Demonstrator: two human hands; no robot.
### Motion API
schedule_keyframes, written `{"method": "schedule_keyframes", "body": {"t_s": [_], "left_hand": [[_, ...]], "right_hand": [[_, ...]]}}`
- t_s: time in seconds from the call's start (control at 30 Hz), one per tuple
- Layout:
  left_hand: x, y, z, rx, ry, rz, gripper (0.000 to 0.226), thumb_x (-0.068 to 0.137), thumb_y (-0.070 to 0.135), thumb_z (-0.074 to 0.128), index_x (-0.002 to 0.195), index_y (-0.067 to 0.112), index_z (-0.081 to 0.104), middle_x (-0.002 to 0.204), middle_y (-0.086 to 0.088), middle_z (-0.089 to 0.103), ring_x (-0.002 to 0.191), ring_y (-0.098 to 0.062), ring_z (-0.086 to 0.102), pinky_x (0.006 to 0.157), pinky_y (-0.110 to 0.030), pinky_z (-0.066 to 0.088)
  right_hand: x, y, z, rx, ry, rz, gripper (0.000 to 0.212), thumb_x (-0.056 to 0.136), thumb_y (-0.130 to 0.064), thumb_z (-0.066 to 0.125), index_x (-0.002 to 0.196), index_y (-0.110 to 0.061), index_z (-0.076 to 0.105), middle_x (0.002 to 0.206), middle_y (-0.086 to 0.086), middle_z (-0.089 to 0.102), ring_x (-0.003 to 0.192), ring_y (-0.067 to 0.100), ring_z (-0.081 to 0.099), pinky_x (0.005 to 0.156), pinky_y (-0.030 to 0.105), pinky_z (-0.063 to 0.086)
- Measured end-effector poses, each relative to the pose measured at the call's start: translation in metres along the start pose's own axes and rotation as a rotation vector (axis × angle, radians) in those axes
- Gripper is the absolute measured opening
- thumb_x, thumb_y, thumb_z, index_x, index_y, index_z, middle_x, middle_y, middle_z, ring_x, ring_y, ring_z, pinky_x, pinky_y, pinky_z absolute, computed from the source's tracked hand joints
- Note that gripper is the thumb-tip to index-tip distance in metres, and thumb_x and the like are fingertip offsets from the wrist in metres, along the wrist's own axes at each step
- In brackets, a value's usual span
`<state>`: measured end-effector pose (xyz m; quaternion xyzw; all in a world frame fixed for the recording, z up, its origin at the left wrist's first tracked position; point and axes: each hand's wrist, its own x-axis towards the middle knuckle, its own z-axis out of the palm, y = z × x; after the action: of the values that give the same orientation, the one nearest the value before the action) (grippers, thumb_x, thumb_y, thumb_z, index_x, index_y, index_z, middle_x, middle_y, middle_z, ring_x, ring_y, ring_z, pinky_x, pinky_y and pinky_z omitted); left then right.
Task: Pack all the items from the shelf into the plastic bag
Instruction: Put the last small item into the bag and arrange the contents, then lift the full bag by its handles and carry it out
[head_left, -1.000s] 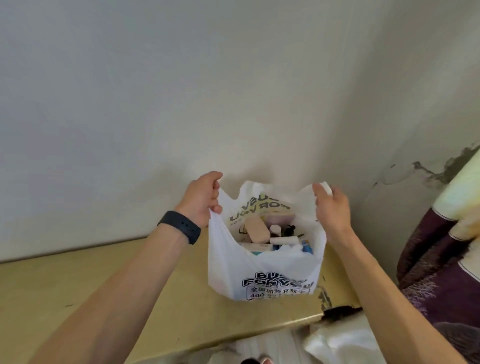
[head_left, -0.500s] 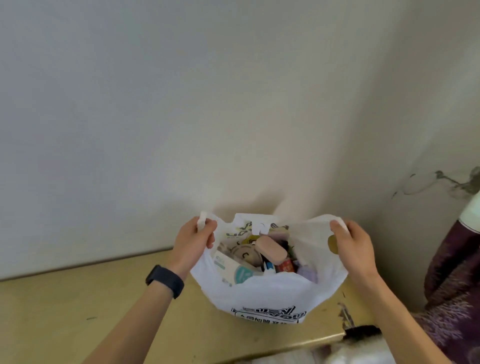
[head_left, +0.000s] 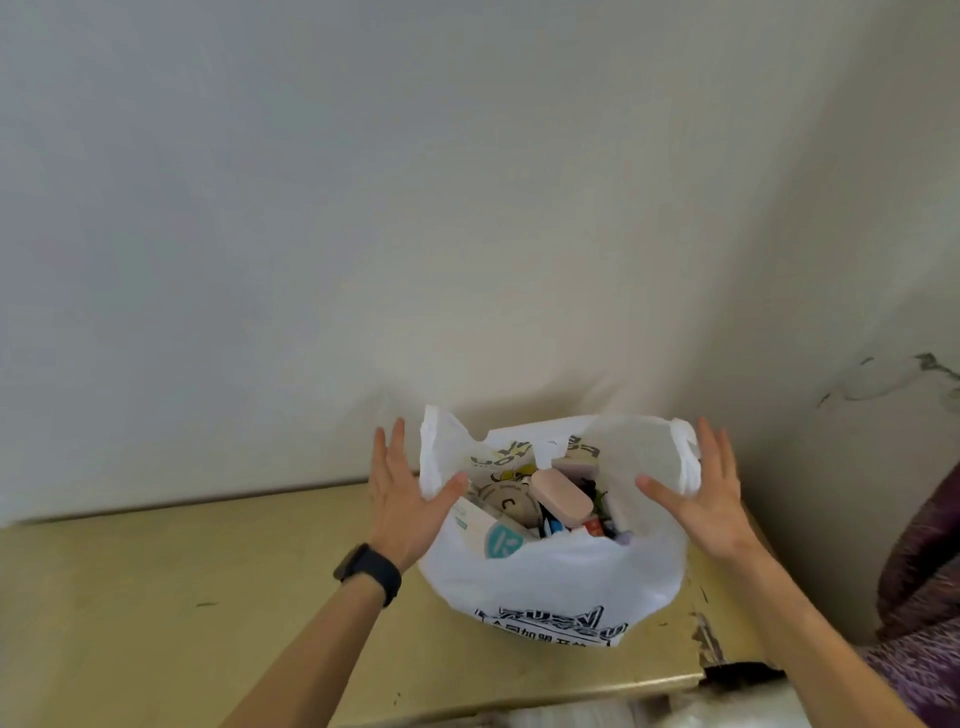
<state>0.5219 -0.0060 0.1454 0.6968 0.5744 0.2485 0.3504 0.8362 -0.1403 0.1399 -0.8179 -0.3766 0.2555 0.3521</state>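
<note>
Bag (head_left: 550, 582): white plastic, black print on the front; standing on the shelf, mouth wide open, packed with small goods.
Shelf (head_left: 156, 597): yellowish top, scuffed; bag toward its right end, near the wall corner; chipped edge at 4 o'clock of the bag.
Left handle (head_left: 431, 447): upright, at 10 o'clock of the mouth.
Right handle (head_left: 685, 457): upright, at 2 o'clock of the mouth.
Left hand (head_left: 402, 499): at 9 o'clock of the bag, reaching in from 7 o'clock of the view; palm toward the bag, fingers straight and spread, pointing to 12; thumb stretched toward 3 across the bag's left wall; gripping nothing; touch on the plastic not clear.
Right hand (head_left: 706, 499): at 3 o'clock of the bag, reaching in from 5 o'clock; palm toward the bag, fingers straight, pointing to 12, just beside the right handle; thumb stretched toward 10 over the mouth; gripping nothing; touch not clear.
Band (head_left: 370, 571): black, on the left wrist.
Case (head_left: 561, 498): pink, rounded, topmost in the mouth.
Box (head_left: 493, 538): white with a teal mark, leaning at 8 o'clock inside the bag.
Other contents: crowded, too jumbled to name.
Wall (head_left: 311, 208): pale, plain, at 12 behind the shelf.
Cloth (head_left: 914, 597): purple, patterned, at 3 o'clock beyond the right arm.
</note>
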Motion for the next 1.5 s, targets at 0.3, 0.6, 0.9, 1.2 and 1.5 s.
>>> {"method": "schedule_keyframes", "body": {"t_s": [0.3, 0.6, 0.9, 1.2, 1.5], "left_hand": [[0.047, 0.044, 0.014, 0.06, -0.159, 0.089, 0.036, 0.105, 0.031, 0.034, 0.137, 0.02, 0.048, 0.144, -0.004, 0.038, 0.114, -0.018, 0.056, 0.093, -0.018, 0.042], [0.026, 0.083, -0.002, -0.695, -0.067, -0.334, 0.03, 0.103, 0.018, 0.034, 0.077, 0.013, 0.049, 0.042, 0.008, 0.032, 0.036, -0.009, 0.025, 0.041, -0.022, 0.022], [-0.056, 0.05, -0.087, -0.794, 0.071, -0.403, 0.024, 0.098, 0.006, 0.033, 0.09, 0.008, 0.055, 0.046, 0.007, 0.026, 0.04, -0.01, 0.016, 0.042, -0.024, 0.015], [-0.175, -0.021, -0.23, -0.876, 0.235, -0.411, 0.015, 0.096, 0.014, 0.041, 0.089, 0.011, 0.054, 0.047, 0.008, 0.023, 0.038, -0.009, 0.014, 0.042, -0.024, 0.012], [-0.392, -0.17, -0.387, -0.986, 0.557, -0.558, 0.033, 0.101, 0.039, 0.038, 0.078, 0.017, 0.045, 0.051, 0.007, 0.02, 0.038, -0.009, 0.014, 0.044, -0.025, 0.011]], "right_hand": [[0.012, -0.023, 0.026, -0.047, 0.111, -0.15, 0.027, 0.102, -0.033, 0.044, 0.119, -0.025, 0.063, 0.133, 0.006, 0.052, 0.122, 0.016, 0.039, 0.097, 0.029, 0.033], [-0.041, -0.066, 0.008, 0.453, 0.06, 0.023, 0.029, 0.094, -0.011, 0.041, 0.072, -0.008, 0.06, 0.071, -0.001, 0.065, 0.063, 0.008, 0.049, 0.066, 0.031, 0.04], [-0.078, -0.153, 0.023, 0.695, -0.106, -0.001, 0.014, 0.094, -0.006, 0.04, 0.097, -0.007, 0.054, 0.092, 0.006, 0.076, 0.035, 0.01, 0.034, 0.052, 0.033, 0.021], [-0.153, -0.238, 0.108, 0.467, -0.345, -0.085, 0.014, 0.073, -0.018, 0.048, 0.077, -0.007, 0.057, 0.068, 0.007, 0.058, 0.048, 0.019, 0.031, 0.048, 0.03, 0.025], [-0.345, -0.327, 0.259, 0.424, -0.631, -0.244, 0.015, 0.087, -0.012, 0.055, 0.101, -0.006, 0.057, 0.074, 0.002, 0.049, 0.053, 0.017, 0.037, 0.051, 0.032, 0.033]]}}
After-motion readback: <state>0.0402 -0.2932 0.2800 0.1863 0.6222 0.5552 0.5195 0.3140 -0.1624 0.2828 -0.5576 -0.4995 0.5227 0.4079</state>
